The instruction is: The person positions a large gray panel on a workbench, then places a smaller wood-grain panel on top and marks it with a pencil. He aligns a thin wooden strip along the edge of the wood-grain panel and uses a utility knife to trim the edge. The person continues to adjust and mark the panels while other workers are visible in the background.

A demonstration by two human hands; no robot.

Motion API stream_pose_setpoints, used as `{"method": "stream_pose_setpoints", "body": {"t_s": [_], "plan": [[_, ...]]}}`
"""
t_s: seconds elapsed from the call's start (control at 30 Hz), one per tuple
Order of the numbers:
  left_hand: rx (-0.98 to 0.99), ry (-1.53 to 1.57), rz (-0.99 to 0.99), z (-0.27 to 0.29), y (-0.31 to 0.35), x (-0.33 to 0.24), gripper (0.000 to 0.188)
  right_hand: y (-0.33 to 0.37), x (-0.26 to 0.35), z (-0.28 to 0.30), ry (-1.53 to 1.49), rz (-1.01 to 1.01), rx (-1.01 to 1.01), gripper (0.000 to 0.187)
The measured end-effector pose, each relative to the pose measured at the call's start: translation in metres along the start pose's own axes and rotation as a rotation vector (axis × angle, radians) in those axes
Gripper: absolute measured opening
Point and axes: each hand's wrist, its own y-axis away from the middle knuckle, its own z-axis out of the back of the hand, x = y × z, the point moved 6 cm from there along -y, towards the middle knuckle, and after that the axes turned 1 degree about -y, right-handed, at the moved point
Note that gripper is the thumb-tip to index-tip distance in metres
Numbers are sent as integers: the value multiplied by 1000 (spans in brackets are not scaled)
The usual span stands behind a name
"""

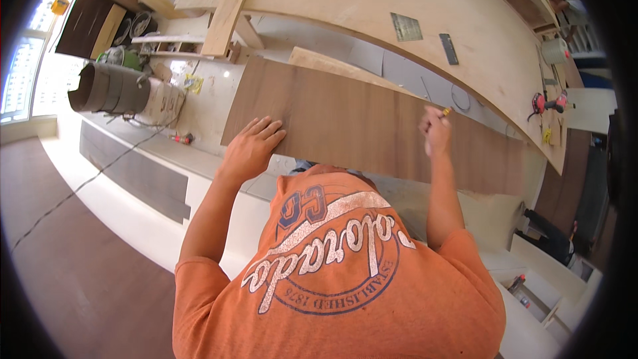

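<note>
Bright, cluttered work room, with a window at far left and a large sheet of pale plywood spread across the far side. On that plywood, a dark flat strip, a grey metal plate just left of it, and a red-and-black drill out toward the right end. Nearer, crosswise in front of the orange shirt, a long brown board with wood grain running along its length. At the near left corner of this board, left hand laid on top, palm down, fingers stretched out and close together. Most of the board extending rightward from that hand, passing below the right hand and on beyond it. Right hand well apart from the left, over the right half of the board, fingers curled in and pinching a small yellow-tipped thing; too small and blurred to name. Impossible to tell whether touching the board there. Along the far edge, a paler piece of wood partly showing. Off to the left, a grey drum and a thin dark cord trailing toward the lower left.
</note>
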Motion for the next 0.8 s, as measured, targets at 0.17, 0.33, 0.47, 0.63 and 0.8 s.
{"method": "stream_pose_setpoints", "body": {"t_s": [0.17, 0.33, 0.47, 0.63, 0.8], "plan": [[34, 25, -21, -47, 2, 32, 41, 38, -65, 194, 565, 139, -947, 48], [92, 20, -40, -44, -5, 32, 42, 112, -162, 247, 159, -363, -1344, 58], [95, -40, -117, -11, -17, 22, 43, 106, -180, 211, -546, -391, -932, 43], [73, -189, -244, 36, -34, 5, 42, 117, -159, 211, -519, -312, -1006, 24], [-11, -198, -320, 79, -51, -4, 39, 91, -130, 202, -883, -164, -786, 20]]}}
